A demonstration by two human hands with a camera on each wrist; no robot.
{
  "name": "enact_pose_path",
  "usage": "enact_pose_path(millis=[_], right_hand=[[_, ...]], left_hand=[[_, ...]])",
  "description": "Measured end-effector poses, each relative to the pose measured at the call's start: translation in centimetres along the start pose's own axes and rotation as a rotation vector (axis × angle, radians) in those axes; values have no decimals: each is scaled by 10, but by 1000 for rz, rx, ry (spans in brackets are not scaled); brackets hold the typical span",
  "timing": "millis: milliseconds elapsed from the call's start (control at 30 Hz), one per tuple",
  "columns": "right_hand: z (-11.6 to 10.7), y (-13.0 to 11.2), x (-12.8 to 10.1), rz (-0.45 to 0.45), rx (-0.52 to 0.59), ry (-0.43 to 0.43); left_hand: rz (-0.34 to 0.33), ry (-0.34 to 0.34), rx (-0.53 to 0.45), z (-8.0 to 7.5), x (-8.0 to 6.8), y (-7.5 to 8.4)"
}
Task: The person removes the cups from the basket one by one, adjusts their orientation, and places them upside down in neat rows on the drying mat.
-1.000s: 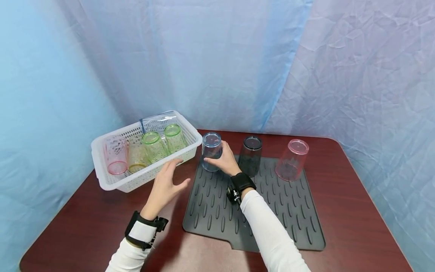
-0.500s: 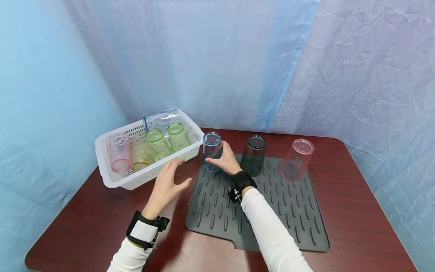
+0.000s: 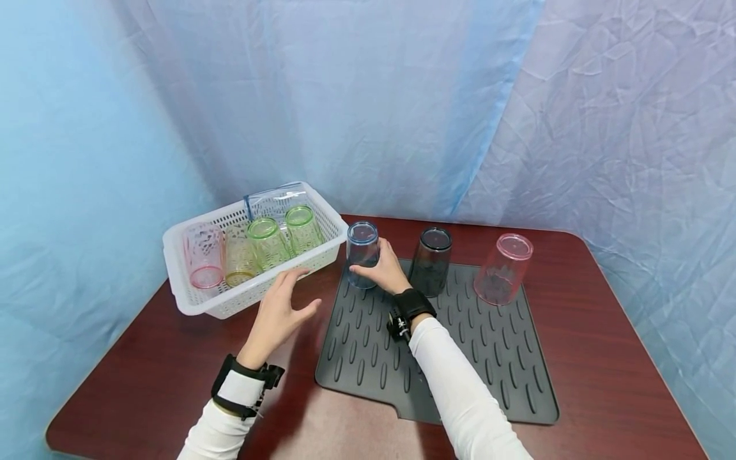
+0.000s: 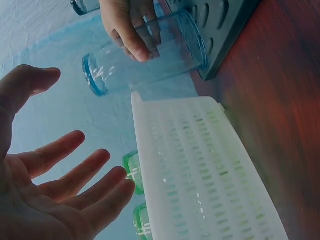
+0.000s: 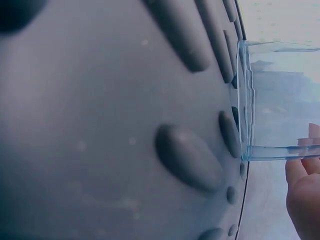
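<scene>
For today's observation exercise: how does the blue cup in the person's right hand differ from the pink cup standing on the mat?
The blue cup is tinted blue; the pink cup on the mat is pink. The right hand grips the blue cup, while nothing touches the pink cup. The blue cup stands at the left far corner of the grey mat, next to the white basket; the pink cup stands towards the right far corner. Both are see-through tumblers, standing mouth down.

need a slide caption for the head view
Right hand grips an upturned blue cup on the grey mat; left hand hovers open beside the white basket.
</scene>
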State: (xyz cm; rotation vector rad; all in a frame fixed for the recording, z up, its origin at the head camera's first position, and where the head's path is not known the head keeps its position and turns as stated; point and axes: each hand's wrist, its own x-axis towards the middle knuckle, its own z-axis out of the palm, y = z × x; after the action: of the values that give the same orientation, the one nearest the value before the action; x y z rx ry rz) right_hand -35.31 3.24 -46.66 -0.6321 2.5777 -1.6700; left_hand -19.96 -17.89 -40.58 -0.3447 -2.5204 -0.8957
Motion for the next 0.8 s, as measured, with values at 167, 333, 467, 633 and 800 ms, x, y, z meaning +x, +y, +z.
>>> enact_pose_path(millis=[167, 333, 467, 633, 800], right_hand=[[-4, 0, -2, 15, -14, -3], [-8, -6, -4, 12, 8, -7], [-14, -15, -3, -24, 36, 6], [-23, -30, -1, -93, 38, 25], [-33, -47, -1, -174, -5, 39]], left_hand=[[-3, 7, 8, -5, 4, -4], [-19, 11, 14, -12, 10, -9], [-16, 24, 27, -19, 16, -9], [-18, 27, 48, -30, 25, -9], [-8, 56, 96, -42, 38, -16]])
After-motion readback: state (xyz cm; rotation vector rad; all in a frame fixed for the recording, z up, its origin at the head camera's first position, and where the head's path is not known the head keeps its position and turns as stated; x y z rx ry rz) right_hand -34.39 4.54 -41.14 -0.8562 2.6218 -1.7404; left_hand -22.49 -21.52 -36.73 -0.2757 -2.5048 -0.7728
